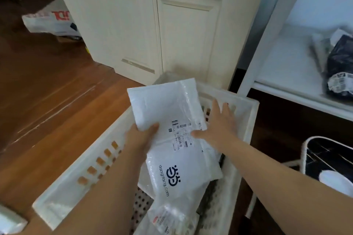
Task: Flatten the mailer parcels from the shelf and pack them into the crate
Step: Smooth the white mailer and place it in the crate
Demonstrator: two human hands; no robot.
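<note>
Over the wood floor (47, 101), our left hand (140, 139) grips a white mailer (168, 105) above the crate (246, 120), right hand (219, 126) spread flat against it.

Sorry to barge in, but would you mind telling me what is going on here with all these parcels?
A person is packing mailer parcels into a white crate on the wooden floor. The left hand grips a white bubble mailer by its edge above the crate, while the right hand rests open against its other side, thumb on the label. A dangdang.com mailer already lies inside. Dark parcels wait on the shelf.
</note>
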